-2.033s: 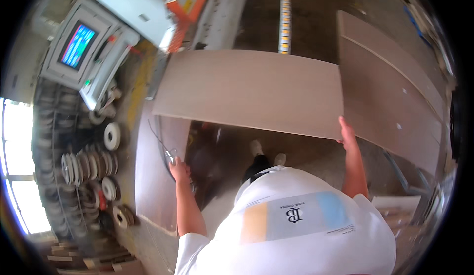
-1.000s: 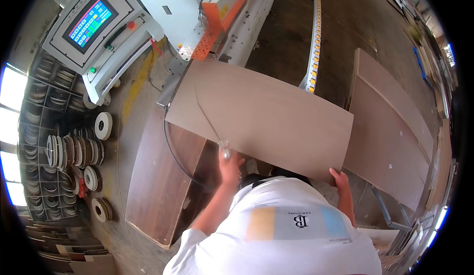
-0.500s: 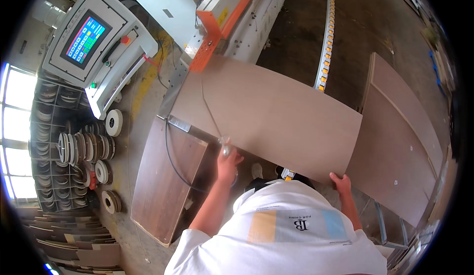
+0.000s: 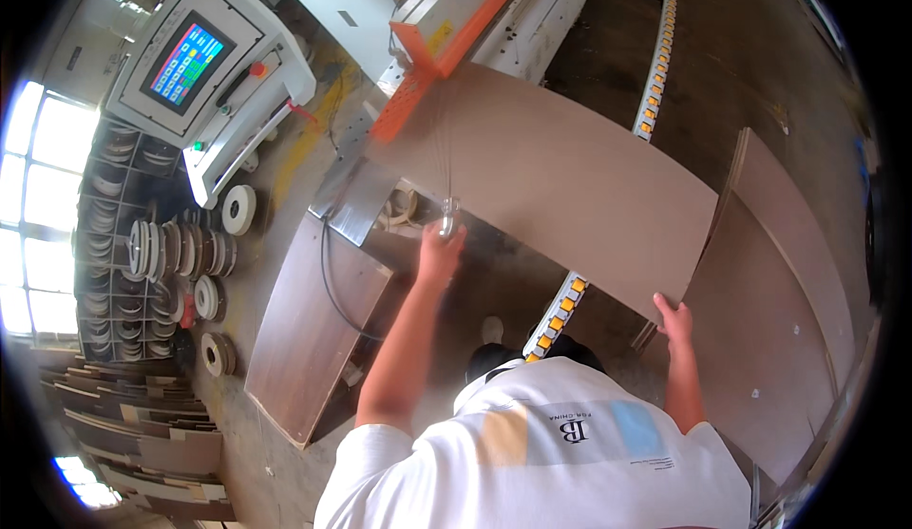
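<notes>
A large brown board [image 4: 560, 182] lies flat across the machine's edge and a roller rail. My right hand [image 4: 674, 320] grips its near right corner, thumb on top and fingers underneath. My left hand [image 4: 440, 249] is closed around a silver air blow gun [image 4: 449, 217], close to the board's near edge. The gun's thin nozzle looks blurred over the board. A black hose [image 4: 334, 282] loops down beside a dark wooden panel [image 4: 318, 325] on my left.
An orange guard [image 4: 413, 83] and a metal plate [image 4: 353, 201] border the board's left end. A control panel with a lit screen [image 4: 188, 62] stands far left, near edging rolls [image 4: 180, 249]. The roller rail [image 4: 560, 315] passes underneath. More boards [image 4: 769, 330] lean at right.
The board has shifted away from me, uncovering more of the metal plate and the near roller rail. My left hand has moved forward with the blow gun; my right still grips the corner.
</notes>
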`<state>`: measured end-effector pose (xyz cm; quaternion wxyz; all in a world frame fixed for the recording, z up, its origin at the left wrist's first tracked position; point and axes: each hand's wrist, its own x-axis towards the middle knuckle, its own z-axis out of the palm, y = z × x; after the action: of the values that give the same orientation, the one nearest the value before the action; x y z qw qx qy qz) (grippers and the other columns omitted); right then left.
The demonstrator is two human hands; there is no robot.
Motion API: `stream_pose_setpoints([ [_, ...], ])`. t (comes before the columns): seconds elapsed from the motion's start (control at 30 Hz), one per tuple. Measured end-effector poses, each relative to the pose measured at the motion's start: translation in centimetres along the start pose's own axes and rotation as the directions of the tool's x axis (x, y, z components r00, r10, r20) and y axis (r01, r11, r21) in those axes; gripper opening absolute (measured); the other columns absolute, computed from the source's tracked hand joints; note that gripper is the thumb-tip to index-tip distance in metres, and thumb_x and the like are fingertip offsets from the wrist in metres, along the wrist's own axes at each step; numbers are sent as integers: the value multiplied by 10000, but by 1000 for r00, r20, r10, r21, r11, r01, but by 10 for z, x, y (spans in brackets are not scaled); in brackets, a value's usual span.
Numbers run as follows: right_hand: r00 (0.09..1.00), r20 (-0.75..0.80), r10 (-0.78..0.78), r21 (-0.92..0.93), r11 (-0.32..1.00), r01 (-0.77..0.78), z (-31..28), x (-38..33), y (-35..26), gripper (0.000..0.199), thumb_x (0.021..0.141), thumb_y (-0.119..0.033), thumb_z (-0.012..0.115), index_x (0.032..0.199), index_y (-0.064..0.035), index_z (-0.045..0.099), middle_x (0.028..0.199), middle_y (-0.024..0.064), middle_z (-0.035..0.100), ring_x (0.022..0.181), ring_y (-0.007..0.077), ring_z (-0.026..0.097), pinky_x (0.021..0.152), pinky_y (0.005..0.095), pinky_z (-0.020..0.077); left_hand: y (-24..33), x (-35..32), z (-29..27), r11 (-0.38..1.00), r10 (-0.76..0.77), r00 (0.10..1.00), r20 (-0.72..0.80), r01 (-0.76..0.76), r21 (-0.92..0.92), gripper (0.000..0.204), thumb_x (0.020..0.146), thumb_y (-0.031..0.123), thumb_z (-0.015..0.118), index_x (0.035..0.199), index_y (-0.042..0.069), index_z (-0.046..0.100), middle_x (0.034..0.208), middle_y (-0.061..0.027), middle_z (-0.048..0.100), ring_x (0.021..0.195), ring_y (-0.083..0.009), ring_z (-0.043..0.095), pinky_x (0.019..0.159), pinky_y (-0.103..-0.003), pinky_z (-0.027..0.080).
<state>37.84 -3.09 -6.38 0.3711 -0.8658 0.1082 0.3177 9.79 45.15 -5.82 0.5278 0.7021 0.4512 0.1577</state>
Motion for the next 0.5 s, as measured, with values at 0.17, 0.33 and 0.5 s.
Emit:
stream_pose_setpoints([
  [0.17,995,-98,-33,12,999,35,-5,32,-9,654,848,-551,783,1249,-53,649,1139,62,691,916,170,679,604,320,559,75,-23,-90,551,355,935,14,-221,804,450,902,381,725,1294,169,661,1140,-76,617,1088,-311,604,870,-445,531],
  [0.33,973,-217,-74,211,970,121,8,44,14,502,920,-536,715,1106,-75,645,966,1,654,716,96,627,495,248,454,69,14,-226,94,595,765,247,-371,924,346,772,72,634,1073,218,720,993,-1,633,1023,-236,613,842,-404,489],
  [0.5,979,-182,-96,88,990,113,31,-2,99,405,949,-488,702,1022,-99,617,797,-12,622,597,102,603,452,260,437,86,51,-318,-151,650,715,256,-209,966,186,855,148,623,1000,212,722,964,4,641,965,-218,626,814,-399,462],
])
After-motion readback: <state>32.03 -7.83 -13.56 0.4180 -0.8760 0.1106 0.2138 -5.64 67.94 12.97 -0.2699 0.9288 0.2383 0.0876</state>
